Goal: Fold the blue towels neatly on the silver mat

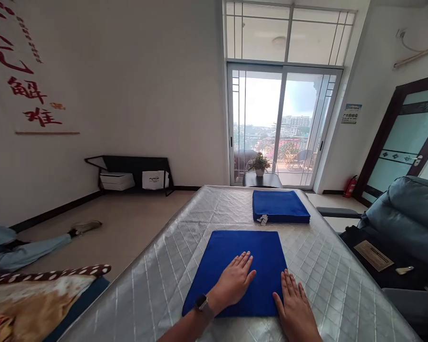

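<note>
A flat blue piece of folded fabric (214, 270) lies on the silver quilted cover (153, 275) in front of me. My left hand (233, 280), with a dark watch (201, 303) on its wrist, rests flat on the middle of the fabric, fingers stretched out. At the fabric's right edge lies my right hand (294, 301), open, its thumb touching the blue and its palm over the silver cover. Farther back is a stack of blue folded fabric (281, 205), with small white tags at its near left corner.
A potted plant (259, 164) stands on a small dark table (262, 180) beyond the far edge. To the right is a dark armchair (406, 218) holding a brown card (374, 255). A person's outstretched leg (39, 249) and a patterned blanket (50, 304) are at the left.
</note>
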### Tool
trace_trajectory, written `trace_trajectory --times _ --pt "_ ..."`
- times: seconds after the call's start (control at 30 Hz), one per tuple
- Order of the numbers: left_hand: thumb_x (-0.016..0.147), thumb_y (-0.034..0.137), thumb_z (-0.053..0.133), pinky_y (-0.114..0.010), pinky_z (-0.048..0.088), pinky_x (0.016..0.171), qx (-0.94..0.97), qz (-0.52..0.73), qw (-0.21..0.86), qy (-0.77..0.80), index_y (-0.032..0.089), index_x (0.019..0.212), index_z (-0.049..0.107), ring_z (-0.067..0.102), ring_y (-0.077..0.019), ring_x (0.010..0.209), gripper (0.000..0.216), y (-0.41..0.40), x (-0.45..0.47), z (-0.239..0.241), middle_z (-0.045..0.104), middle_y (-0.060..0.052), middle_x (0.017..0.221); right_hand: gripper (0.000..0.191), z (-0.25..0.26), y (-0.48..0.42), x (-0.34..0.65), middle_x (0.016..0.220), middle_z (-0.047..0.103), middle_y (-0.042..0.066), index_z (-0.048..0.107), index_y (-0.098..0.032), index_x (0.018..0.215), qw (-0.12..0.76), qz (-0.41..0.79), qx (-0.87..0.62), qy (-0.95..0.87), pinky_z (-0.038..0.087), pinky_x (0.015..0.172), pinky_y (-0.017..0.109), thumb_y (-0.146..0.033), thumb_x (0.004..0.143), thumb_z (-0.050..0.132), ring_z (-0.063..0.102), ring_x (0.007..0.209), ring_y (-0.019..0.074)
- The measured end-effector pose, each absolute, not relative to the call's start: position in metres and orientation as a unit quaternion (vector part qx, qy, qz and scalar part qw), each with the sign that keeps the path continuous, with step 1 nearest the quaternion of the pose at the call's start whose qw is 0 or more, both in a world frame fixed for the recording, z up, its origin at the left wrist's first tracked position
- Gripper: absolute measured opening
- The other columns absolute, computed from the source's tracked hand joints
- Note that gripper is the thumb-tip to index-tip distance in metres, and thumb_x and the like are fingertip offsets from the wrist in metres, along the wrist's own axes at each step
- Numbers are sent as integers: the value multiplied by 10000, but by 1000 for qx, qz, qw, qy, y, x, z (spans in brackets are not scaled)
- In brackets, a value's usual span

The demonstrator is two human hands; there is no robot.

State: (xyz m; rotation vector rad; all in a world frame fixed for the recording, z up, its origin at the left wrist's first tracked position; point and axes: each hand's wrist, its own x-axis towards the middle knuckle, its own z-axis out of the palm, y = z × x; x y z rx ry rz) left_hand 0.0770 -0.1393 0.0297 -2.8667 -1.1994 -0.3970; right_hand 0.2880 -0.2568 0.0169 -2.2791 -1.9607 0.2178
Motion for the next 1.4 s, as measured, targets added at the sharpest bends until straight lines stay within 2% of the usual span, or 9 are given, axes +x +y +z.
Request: trace_trajectory --times 0.13,0.27,0.43,0.57,0.8,0.93,1.2,1.4 --pt "1057 553 220 -432 283 1245 -933 -154 -47 -321 152 1569 355 261 -232 1534 664 -160 149 30 350 -117 1635 700 21 -258 288 1661 156 68 268 -108 1586 37 78 -749 -657 129 1268 476 -518 1021 225 121 1550 260" --pt "1058 547 162 -442 262 1253 -926 -156 -62 -339 141 1576 336 226 -237 1545 681 -161 173 22 337 -111 1640 652 17 -258 290 1649 200 73 312 -116 1576 39 74 -739 -669 146 1261 497 -447 1019 239 138 1546 266" --pt "1056 558 180 -461 269 1253 -919 -140 -54 -364 166 1592 293 237 -239 1541 674 -153 130 21 314 -97 1649 696 13 -256 290 1658 156 64 290 -103 1579 52 68 -750 -655 127 1266 489 -500 1008 256 123 1549 262" --pt "1042 604 200 -485 288 1244 -888 -115 -43 -442 158 1586 300 269 -258 1531 710 -143 65 20 311 -110 1647 711 14 -256 289 1665 121 54 245 -96 1589 56 63 -752 -654 114 1271 475 -508 1009 234 111 1552 245" --pt "1036 615 237 -505 276 1241 -830 -134 -12 -541 189 1600 232 261 -271 1535 707 -139 -35 -11 293 -93 1659 709 14 -256 291 1672 90 46 194 -94 1596 40 65 -752 -654 114 1272 472 -495 1012 213 99 1554 231" --pt "1033 623 222 -476 247 1253 -823 -131 -33 -551 168 1606 212 215 -262 1550 731 -144 -46 -17 242 -90 1677 717 9 -254 292 1675 100 46 194 -96 1598 37 61 -755 -651 122 1271 472 -507 1010 211 111 1554 229" --pt "1021 644 245 -494 265 1245 -823 -146 -25 -549 167 1599 243 248 -276 1539 750 -151 -41 -9 264 -108 1665 748 3 -253 297 1679 122 50 187 -106 1605 24 43 -752 -658 137 1268 461 -550 1004 210 125 1554 224" --pt "1017 649 274 -483 279 1247 -842 -143 -24 -520 186 1588 274 276 -270 1530 735 -158 -39 -2 251 -76 1666 758 19 -246 301 1677 167 39 261 -159 1599 16 46 -750 -660 169 1260 472 -609 990 247 140 1552 256"
